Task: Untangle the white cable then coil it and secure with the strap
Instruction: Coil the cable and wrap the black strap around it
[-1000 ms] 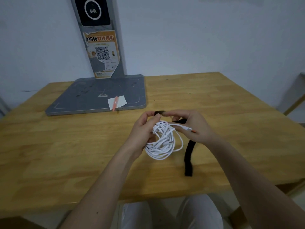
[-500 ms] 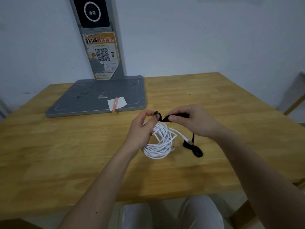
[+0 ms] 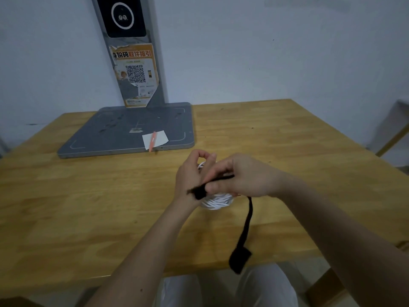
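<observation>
The white cable [image 3: 218, 201] is wound into a coil, held just above the wooden table [image 3: 88, 207]. My left hand [image 3: 191, 173] grips the coil's top, fingers curled round it. My right hand [image 3: 241, 177] pinches the black strap [image 3: 244, 229] in front of the coil. One short end of the strap sticks out left across my left wrist. The long end hangs down from under my right hand, past the table's front edge. Both hands hide most of the coil.
A grey stand with a flat base [image 3: 126, 131] sits at the table's back left, its post [image 3: 132, 52] carrying an orange poster. A white paper slip [image 3: 155, 139] with an orange strip lies on the base's front edge. A chair [image 3: 391, 134] stands at the right.
My right hand has pulled the strap toward me across the front of the coil. The strap's long end, bunched on the table before, now hangs straight down. The coil is now mostly covered by my hands.
</observation>
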